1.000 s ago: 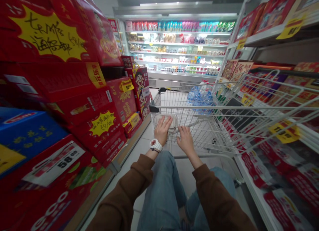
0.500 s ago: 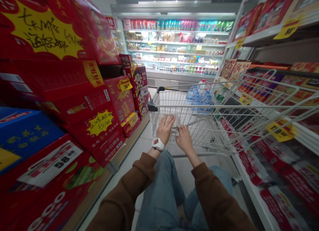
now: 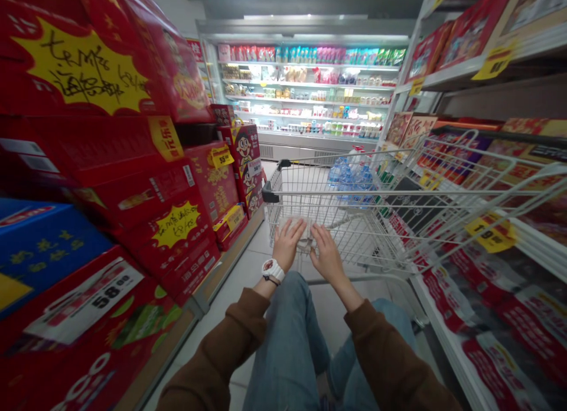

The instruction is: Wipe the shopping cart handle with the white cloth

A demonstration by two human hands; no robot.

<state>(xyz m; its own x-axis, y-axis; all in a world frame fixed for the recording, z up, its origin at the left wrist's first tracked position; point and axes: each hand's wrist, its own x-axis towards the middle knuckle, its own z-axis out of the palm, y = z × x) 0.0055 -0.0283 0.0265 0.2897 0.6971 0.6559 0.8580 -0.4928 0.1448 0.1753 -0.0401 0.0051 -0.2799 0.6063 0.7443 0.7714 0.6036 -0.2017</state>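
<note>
One whitish, half-covered cloth-like piece [image 3: 305, 243]

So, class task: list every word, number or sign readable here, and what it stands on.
"58.00": white rectangular paper price sign, lower left.
"55": small yellow paper price tag, left side.
"9", leading digits blurred: larger yellow paper price tag, right side.
Yellow starburst paper signs: handwritten, not securely legible.
Silver wire shopping cart: no legible text.
Everything else: too small, blurred or cut off.
</note>
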